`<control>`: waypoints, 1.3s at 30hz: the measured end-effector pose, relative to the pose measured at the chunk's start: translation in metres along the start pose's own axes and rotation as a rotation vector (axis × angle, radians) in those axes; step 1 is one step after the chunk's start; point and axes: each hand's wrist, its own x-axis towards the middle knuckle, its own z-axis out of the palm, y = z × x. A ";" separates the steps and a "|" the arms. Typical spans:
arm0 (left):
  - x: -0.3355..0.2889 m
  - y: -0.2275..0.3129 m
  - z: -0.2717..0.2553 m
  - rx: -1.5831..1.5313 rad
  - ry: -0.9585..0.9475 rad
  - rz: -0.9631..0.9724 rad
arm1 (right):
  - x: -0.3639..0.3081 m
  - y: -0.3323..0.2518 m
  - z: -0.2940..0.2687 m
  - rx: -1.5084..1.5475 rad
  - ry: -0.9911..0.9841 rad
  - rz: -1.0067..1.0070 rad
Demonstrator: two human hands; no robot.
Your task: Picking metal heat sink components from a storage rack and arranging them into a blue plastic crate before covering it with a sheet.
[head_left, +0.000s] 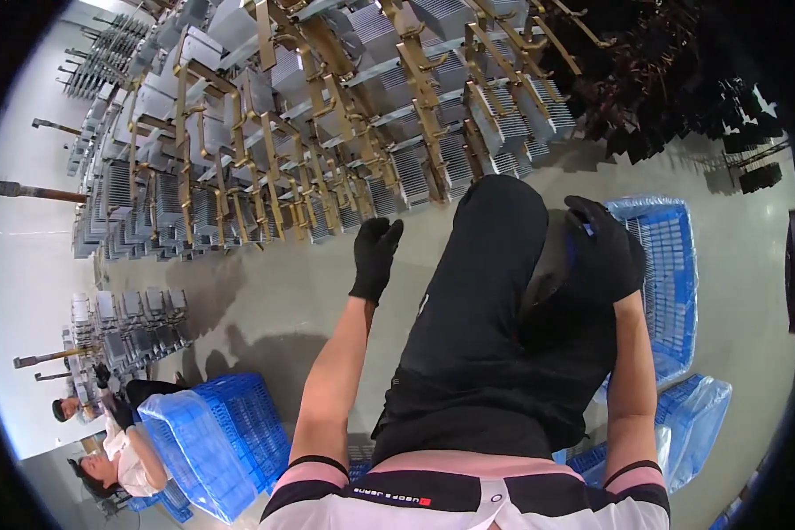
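Observation:
My left hand (376,261), in a black glove, hovers over the floor left of my raised knee. Its fingers are loosely bent, with a gap beside the thumb and nothing visible between them. My right hand (608,252), gloved in black too, is above my other leg, beside a blue plastic crate (687,265) lined with clear film. Its fingers are bent and apart, and I see nothing held. Ahead of both hands hang rows of silver finned heat sinks (411,177) on brass-coloured hooked racks (424,97). My black-trousered leg (481,291) reaches toward them.
Another blue crate (698,415) with film stands at lower right. At left, two people (132,464) are near stacked blue crates (238,424) and a smaller rack of finned parts (124,322). Dark parts (645,79) hang at upper right. A metal bar (40,192) juts out at left.

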 end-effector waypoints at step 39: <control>-0.089 0.102 0.012 0.094 0.072 0.272 | -0.027 -0.001 -0.024 0.239 0.079 -0.094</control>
